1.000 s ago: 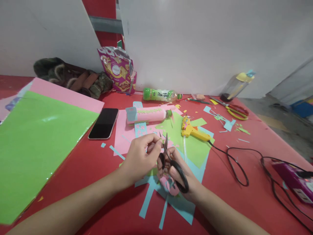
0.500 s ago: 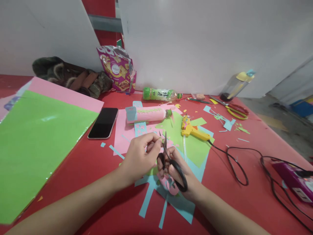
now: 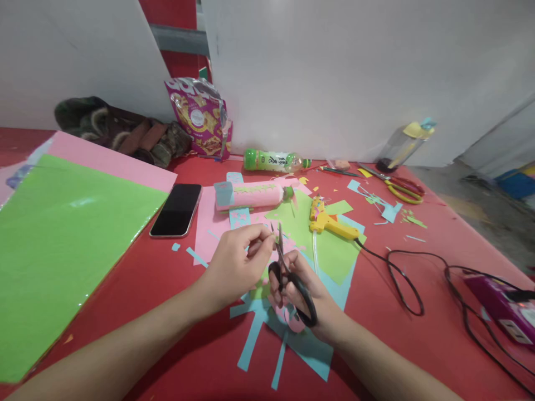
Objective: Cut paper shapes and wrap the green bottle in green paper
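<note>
red tbl (image 3: 125, 289) by wht wall (image 3: 334, 72), l hand (image 3: 240, 262) pinches scrap (image 3: 276, 238), r hand (image 3: 315, 289) grips scissors (image 3: 281, 249).

The black-handled scissors (image 3: 285, 265) are raised above the counter (image 3: 371, 345) in the right hand (image 3: 307, 289), their slim metal blades parted in a narrow V, tips toward the far side. A tiny green paper piece (image 3: 276, 238), partly hidden, sits at the left hand's (image 3: 240, 264) fingertips, right beside the blades.

Phone (image 3: 176, 210) nr. snack pkt. (image 3: 202, 120), btl. (image 3: 273, 161)
</note>
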Motion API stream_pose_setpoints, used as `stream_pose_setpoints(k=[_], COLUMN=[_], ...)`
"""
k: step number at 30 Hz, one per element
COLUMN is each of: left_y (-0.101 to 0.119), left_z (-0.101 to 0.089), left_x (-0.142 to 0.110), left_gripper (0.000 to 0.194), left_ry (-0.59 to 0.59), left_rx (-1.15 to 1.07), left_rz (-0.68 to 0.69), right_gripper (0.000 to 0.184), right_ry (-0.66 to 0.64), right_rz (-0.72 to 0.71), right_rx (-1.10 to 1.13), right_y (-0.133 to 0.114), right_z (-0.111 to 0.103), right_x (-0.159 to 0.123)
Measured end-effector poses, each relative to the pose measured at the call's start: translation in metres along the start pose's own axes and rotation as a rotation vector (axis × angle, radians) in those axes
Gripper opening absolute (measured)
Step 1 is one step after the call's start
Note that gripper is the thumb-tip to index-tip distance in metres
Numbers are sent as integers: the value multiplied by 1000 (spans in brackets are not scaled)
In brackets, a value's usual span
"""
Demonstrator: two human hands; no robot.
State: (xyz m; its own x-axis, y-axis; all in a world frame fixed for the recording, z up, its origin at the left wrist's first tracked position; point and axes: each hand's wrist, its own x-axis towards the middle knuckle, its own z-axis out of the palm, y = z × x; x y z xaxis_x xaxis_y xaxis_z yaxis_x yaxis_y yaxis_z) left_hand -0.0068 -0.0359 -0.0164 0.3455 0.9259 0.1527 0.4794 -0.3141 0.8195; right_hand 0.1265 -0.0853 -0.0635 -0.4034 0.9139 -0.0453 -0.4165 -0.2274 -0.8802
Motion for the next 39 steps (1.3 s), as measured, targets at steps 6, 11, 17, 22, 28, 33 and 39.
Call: stream_pose_setpoints(k=[6, 11, 17, 22, 28, 33, 39], left_y=[0, -1, 0, 0, 0, 0, 1], left_z=[-4, -6, -9, -11, -12, -13, -13], left_x=[0, 1, 2, 2, 4, 4, 4], left_gripper=[21, 21, 19, 20, 21, 21, 21], left_ry=[-23, -61, -102, -126, -139, -168, -180], left_rx=[14, 18, 25, 20, 16, 22, 29], left_rz=[14, 13, 42, 14, -15, -22, -17], right_gripper=[33, 33, 35, 34, 39, 37, 37], right_ry=[-3, -9, -11, -16, 5, -12, -23], right_rz=[0, -13, -19, 4, 37, 29, 35], right_rx=[15, 8, 1, -4, -48, -28, -35], right_y=[-2, -2, -2, -1, -4, -4, -5], right_z=[1, 1, -1, -1, 1, 1, 1], right_x=[0, 1, 1, 0, 0, 0, 0])
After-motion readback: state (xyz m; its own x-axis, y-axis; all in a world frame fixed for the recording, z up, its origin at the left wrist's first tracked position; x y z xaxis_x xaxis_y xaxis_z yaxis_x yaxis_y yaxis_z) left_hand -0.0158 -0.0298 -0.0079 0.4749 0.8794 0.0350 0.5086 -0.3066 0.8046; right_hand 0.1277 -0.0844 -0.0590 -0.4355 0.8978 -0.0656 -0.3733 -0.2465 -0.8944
